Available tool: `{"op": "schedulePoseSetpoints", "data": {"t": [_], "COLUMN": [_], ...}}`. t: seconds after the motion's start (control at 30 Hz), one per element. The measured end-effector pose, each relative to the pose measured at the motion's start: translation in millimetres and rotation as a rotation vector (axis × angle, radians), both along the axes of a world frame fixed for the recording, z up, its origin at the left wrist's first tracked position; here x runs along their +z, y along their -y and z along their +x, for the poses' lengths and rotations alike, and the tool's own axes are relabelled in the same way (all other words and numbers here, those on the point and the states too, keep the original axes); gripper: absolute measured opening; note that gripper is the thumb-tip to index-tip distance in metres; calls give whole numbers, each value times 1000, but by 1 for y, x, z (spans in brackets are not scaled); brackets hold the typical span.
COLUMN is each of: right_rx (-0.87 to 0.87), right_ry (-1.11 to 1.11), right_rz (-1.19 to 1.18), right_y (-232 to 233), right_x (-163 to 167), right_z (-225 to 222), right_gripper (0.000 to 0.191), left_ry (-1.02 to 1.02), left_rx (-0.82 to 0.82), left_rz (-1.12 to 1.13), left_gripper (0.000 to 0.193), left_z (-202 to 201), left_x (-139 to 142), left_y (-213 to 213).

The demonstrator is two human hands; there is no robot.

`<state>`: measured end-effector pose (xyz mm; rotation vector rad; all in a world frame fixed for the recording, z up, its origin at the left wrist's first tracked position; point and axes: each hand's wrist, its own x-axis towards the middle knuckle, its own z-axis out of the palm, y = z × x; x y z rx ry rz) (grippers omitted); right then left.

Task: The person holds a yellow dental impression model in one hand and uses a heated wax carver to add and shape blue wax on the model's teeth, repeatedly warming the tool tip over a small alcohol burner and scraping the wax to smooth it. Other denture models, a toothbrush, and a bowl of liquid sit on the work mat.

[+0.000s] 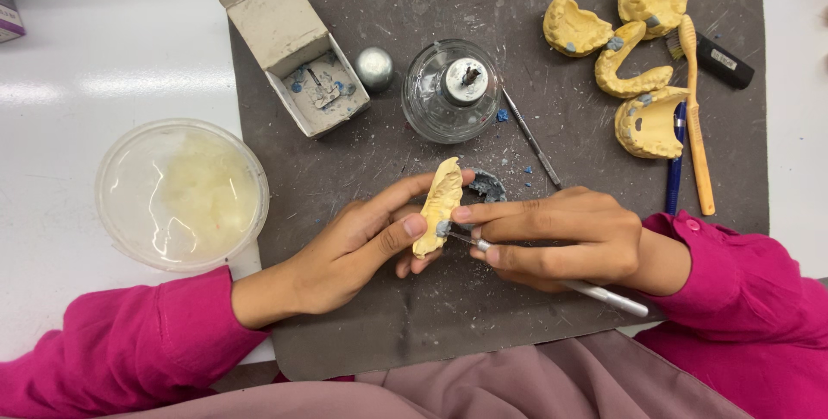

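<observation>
Your left hand holds a yellow cast on edge above the dark mat, its grip closed with thumb and fingers on opposite faces. Your right hand pinches a metal tool like a pen, grip closed on it, tip touching the grey wax spot at the cast's lower edge. Beyond the cast: a glass burner, its cap, an open box. Four more casts lie far right beside a toothbrush. A lidded tub sits on the white tabletop, left.
</observation>
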<state>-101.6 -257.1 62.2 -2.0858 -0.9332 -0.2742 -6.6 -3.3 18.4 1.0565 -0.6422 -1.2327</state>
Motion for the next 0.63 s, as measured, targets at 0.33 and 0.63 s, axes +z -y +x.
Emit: {"op": "schedulePoseSetpoints", "data": {"t": [0.33,0.63], "right_rx": [-29,-29], "right_ry": [-28,-47], "right_rz": [28,25], "right_y": [-2,-3], "right_x": [2,3], "right_z": [-2,-1], "right_gripper": [20,19], "left_ry": [-7,4], "left_rx": [-4,-8], "left_rz": [-13,-1], "left_gripper": [61,61], "left_z": [0,0], "left_x": [-1,0], "left_y": [0,0]}}
